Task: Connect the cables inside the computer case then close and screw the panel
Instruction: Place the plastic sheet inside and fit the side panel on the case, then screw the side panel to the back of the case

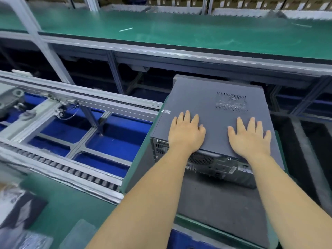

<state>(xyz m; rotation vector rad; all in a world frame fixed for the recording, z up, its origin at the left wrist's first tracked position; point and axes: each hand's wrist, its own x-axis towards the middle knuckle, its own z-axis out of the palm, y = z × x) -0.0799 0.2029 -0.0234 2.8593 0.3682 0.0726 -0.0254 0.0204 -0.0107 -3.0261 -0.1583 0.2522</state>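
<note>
Green conveyor benches surround the dark pallet mat (221,203) whose far edge carries the grey steel computer case (203,166), where left hand (186,133) and right hand (250,137) press flat, fingers spread and gripping nothing, on its grey vented side panel (212,105), which probably wants an even forward push until seated flush before screwing.

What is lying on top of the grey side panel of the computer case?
Both hands rest flat on the panel, left hand and right hand, near its close edge. The cables inside the case are covered by the panel and cannot be seen.

Both flat hands cover panel (206,97) near edge, far half bare, conveyor rails (100,103) crowd left
</note>
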